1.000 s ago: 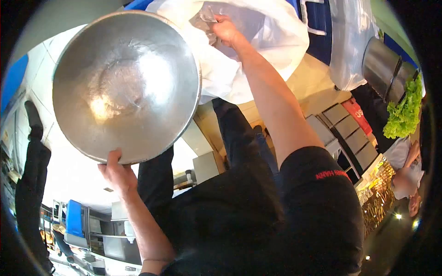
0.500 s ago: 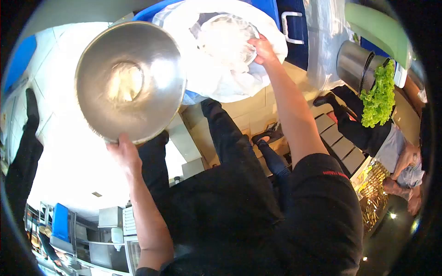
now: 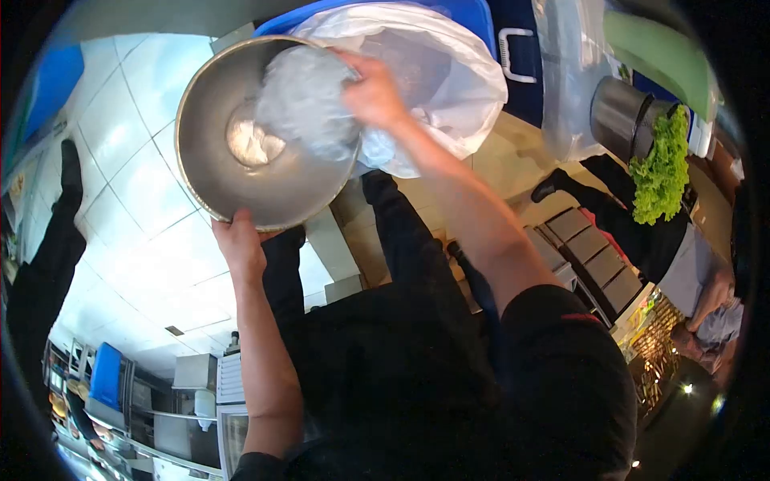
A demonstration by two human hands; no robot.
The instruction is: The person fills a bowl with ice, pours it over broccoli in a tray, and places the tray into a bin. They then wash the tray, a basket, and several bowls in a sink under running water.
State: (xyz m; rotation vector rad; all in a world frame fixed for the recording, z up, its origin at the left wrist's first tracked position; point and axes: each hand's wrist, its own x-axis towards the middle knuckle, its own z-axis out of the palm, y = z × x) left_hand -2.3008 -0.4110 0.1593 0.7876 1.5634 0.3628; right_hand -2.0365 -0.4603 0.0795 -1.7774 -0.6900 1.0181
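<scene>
My left hand (image 3: 241, 250) is closed on the near rim of a large metal mixing bowl (image 3: 220, 192), which is tilted so its inside faces me. A pale patch (image 3: 255, 144) shows at the bottom of the bowl. Over the bowl's right side, my right hand (image 3: 373, 90) grips a rounded, translucent plastic bowl (image 3: 309, 100), smeared by motion; I cannot tell what is in it. Just right of the metal bowl is a white plastic bag (image 3: 469, 88) lining a blue bin (image 3: 480, 18), its mouth wide and its inside shadowed.
A dark blue container with a white handle (image 3: 515, 56) stands beside the bin. Green lettuce (image 3: 662, 168) lies by metal pots (image 3: 618, 112) at the right. Other people's legs (image 3: 64, 208) show at the left, and another person (image 3: 706, 280) is at the right. Metal shelving (image 3: 172, 401) is at lower left.
My right hand has come left out of the bag with the plastic bowl, and it is now over the metal bowl. The metal bowl has shifted right, toward the bag.
</scene>
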